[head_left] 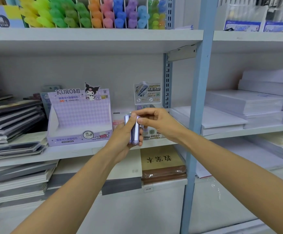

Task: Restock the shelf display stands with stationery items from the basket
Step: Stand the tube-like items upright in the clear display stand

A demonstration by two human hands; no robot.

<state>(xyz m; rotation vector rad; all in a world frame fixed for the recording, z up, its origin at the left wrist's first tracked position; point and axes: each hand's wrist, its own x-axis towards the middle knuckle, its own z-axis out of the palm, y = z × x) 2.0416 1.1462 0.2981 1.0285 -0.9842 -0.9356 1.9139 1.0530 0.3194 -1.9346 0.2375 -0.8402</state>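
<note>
Middle shelf (80,151) dead ahead of you, with the purple Kuromi display stand (80,119) sitting at its front edge, open side facing you. Just right of the stand, over that same front edge, your left hand (120,141) curls round a small bunch of lilac tubes (135,130), held upright. Your right hand (156,120) pinches the top of one tube between thumb and forefinger.

Two hands are showing, left hand (118,142) and right hand (156,122), and two lavender tubes (135,130) are being held between them; can't tell if more are hiding behind. Two display stands are sitting on the middle shelf (80,150): one purple Kuromi stand (80,115), one green-and-white stand (147,93). Two blue-and-white packs (242,26) are standing top right.
</note>
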